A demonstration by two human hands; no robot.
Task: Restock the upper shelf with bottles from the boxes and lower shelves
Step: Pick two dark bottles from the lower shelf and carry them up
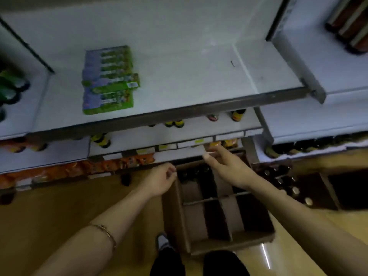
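Head view: both hands [163, 181] [225, 166], fingers loose and holding nothing, above a divided box [177, 220] with few bottles [191, 173].

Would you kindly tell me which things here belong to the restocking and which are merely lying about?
Job: white upper shelf; brown divided cardboard box; dark bottles in it; yellow-labelled bottles on the lower shelf.
Lying about: green and purple cartons; orange packets.
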